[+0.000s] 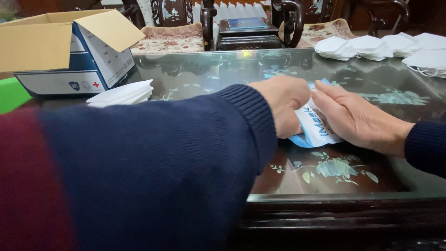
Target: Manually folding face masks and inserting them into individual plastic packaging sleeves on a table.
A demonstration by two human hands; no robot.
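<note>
Head view: the left hand (283, 104), fingers curled into a loose fist, presses down on a flat white and blue packet (316, 128) lying on the glass-topped table (223, 74). The right hand (355, 118) lies flat on the same packet, fingers stretched out close together and touching the left hand. An open cardboard box (69, 51) stands far left, a small stack of white masks (123, 93) just beside it. More white mask piles (385, 46) sit at the far right edge.
</note>
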